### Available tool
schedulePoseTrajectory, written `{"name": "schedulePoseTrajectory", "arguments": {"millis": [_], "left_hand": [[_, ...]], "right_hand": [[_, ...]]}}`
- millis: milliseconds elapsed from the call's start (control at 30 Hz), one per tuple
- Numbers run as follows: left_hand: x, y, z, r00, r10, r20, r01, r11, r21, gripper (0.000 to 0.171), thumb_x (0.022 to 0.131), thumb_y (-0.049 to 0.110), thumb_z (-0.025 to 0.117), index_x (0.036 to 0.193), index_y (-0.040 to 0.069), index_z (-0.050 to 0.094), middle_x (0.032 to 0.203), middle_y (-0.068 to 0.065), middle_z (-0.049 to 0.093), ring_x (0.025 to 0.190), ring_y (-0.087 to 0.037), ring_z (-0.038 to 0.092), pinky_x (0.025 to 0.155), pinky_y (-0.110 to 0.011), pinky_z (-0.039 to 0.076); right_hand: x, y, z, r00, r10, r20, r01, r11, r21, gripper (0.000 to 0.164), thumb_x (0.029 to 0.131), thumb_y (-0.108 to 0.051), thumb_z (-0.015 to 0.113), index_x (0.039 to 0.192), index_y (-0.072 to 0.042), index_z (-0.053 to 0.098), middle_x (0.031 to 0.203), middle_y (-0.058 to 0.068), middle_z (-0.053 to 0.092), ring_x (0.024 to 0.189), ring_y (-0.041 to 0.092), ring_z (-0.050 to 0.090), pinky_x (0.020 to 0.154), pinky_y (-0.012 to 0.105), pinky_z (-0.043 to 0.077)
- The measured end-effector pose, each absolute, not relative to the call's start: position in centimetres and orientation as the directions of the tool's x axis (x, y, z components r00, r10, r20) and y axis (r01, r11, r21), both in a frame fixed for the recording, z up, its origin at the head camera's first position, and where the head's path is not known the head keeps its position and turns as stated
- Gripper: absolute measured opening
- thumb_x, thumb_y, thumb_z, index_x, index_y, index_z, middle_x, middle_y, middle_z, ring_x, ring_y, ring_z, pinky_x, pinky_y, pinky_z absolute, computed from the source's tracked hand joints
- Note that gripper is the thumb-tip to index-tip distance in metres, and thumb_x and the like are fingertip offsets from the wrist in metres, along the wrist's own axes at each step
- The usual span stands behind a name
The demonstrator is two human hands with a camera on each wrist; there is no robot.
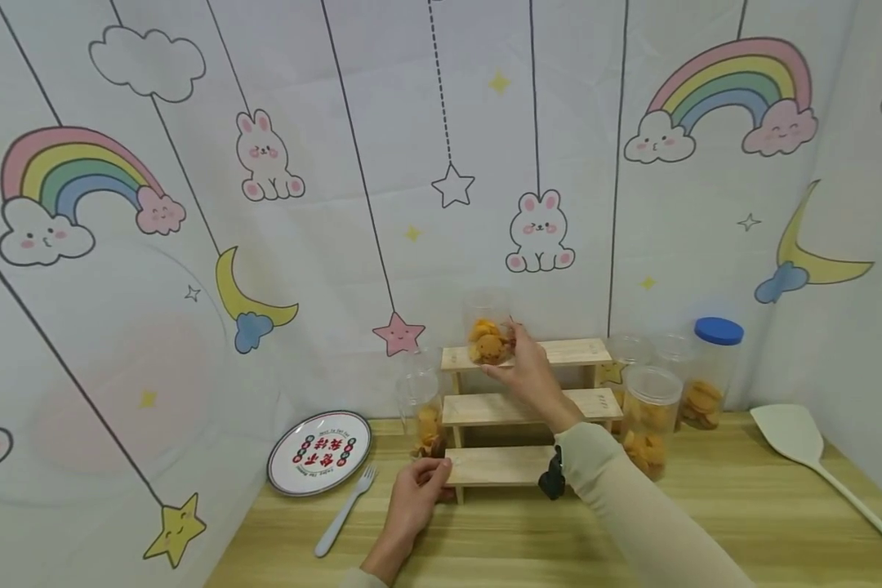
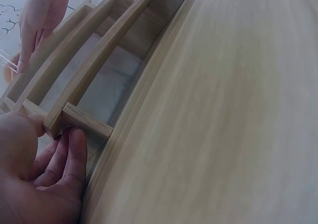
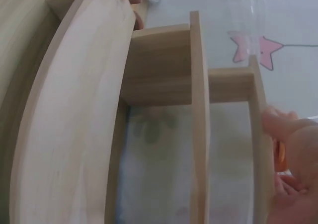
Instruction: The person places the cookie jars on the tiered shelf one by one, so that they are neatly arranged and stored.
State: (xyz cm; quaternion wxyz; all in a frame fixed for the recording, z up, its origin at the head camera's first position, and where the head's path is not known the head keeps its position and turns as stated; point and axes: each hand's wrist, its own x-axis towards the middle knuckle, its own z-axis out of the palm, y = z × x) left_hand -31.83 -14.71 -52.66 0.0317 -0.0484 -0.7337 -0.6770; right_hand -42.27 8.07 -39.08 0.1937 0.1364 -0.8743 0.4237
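Note:
A three-step wooden rack (image 1: 529, 406) stands on the table against the printed backdrop. At its top step, my right hand (image 1: 527, 374) grips a clear jar (image 1: 488, 341) of cookies, thumb low at the front and fingers round the right side. The jar overlaps the left part of that step in the head view. My left hand (image 1: 416, 495) pinches the left end of the lowest step, its thumb above and fingers beneath; the left wrist view shows these fingers (image 2: 74, 154) against the side support. In the right wrist view the jar is mostly hidden behind the right hand (image 3: 295, 157).
Clear jars of snacks (image 1: 424, 412) stand left of the rack. Several more (image 1: 650, 425) are at its right, one with a blue lid (image 1: 719, 331). A plate (image 1: 319, 453) and fork (image 1: 347, 513) lie left; a pale spatula (image 1: 790, 433) lies far right.

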Motion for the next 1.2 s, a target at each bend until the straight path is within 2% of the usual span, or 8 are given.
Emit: {"name": "schedulePoseTrajectory", "arguments": {"millis": [167,267,500,633,800,933,1033,1200], "left_hand": [[-31.9,-14.7,-52.8,-0.994,0.02,0.107,0.108,0.09,0.99,0.039,0.1,0.031,0.065,0.115,-0.005,0.068,0.103,-0.018,0.074,0.083,-0.024,0.074,0.076,-0.031,0.065],[-31.9,-14.8,-53.0,-0.995,0.016,0.102,0.103,0.092,0.99,0.039,0.099,0.031,0.065,0.115,-0.005,0.068,0.103,-0.019,0.074,0.083,-0.025,0.074,0.076,-0.031,0.065],[-31.8,-14.8,-52.9,-0.995,0.018,0.095,0.096,0.072,0.993,0.04,0.098,0.031,0.067,0.115,-0.005,0.069,0.102,-0.019,0.075,0.083,-0.018,0.073,0.077,-0.029,0.064],[-31.7,-14.6,-52.7,-0.995,0.006,0.102,0.102,0.075,0.992,0.044,0.097,0.032,0.068,0.121,-0.005,0.067,0.11,-0.02,0.074,0.086,-0.015,0.073,0.079,-0.03,0.064],[-31.6,-14.6,-52.6,-0.996,-0.026,0.09,0.087,0.11,0.99,0.05,0.096,0.036,0.07,0.127,-0.002,0.065,0.116,-0.017,0.073,0.091,-0.01,0.07,0.079,-0.026,0.063],[-31.6,-14.5,-52.5,-0.996,-0.032,0.082,0.079,0.097,0.992,0.05,0.095,0.036,0.07,0.127,-0.003,0.066,0.116,-0.016,0.073,0.094,-0.009,0.069,0.08,-0.024,0.062],[-31.8,-14.5,-52.6,-0.997,-0.029,0.075,0.072,0.067,0.995,0.049,0.095,0.034,0.071,0.126,-0.003,0.066,0.116,-0.017,0.073,0.092,-0.008,0.069,0.08,-0.024,0.062],[-32.0,-14.6,-52.8,-0.998,-0.02,0.062,0.062,0.023,0.998,0.049,0.095,0.032,0.071,0.127,-0.005,0.065,0.117,-0.018,0.072,0.088,-0.008,0.07,0.081,-0.028,0.063]], "right_hand": [[-41.4,8.6,-40.0,-0.862,-0.076,0.501,-0.425,0.646,-0.634,0.1,0.084,-0.035,0.083,0.157,-0.003,0.023,0.158,0.021,0.037,0.144,0.04,0.039,0.118,0.057,0.039],[-40.2,9.0,-40.7,-0.826,-0.066,0.56,-0.465,0.641,-0.61,0.096,0.088,-0.038,0.079,0.158,-0.005,0.022,0.16,0.018,0.034,0.146,0.037,0.036,0.119,0.056,0.038],[-35.7,11.2,-41.6,-0.701,0.035,0.712,-0.604,0.503,-0.619,0.069,0.09,-0.023,0.078,0.148,-0.011,0.043,0.144,0.013,0.055,0.133,0.029,0.053,0.107,0.047,0.051],[-32.6,13.6,-41.6,-0.678,0.092,0.729,-0.62,0.46,-0.635,0.062,0.091,-0.024,0.076,0.145,-0.015,0.048,0.14,0.005,0.059,0.125,0.024,0.059,0.104,0.036,0.054],[-30.3,17.2,-42.0,-0.613,0.178,0.77,-0.637,0.464,-0.615,0.054,0.089,-0.012,0.078,0.138,-0.013,0.056,0.131,0.004,0.064,0.117,0.012,0.06,0.096,0.014,0.051],[-29.6,20.8,-42.2,-0.52,0.261,0.813,-0.62,0.54,-0.57,0.057,0.081,-0.003,0.082,0.133,-0.005,0.06,0.126,0.011,0.065,0.117,0.013,0.054,0.096,0.012,0.043],[-29.3,23.4,-42.8,-0.536,0.318,0.782,-0.534,0.59,-0.606,0.068,0.077,-0.006,0.086,0.137,-0.006,0.056,0.131,0.012,0.06,0.121,0.017,0.049,0.096,0.012,0.035],[-29.0,26.7,-45.1,-0.694,0.335,0.637,-0.377,0.584,-0.719,0.082,0.08,-0.022,0.087,0.148,-0.011,0.043,0.137,0.011,0.053,0.117,0.007,0.044,0.091,0.008,0.034]]}}
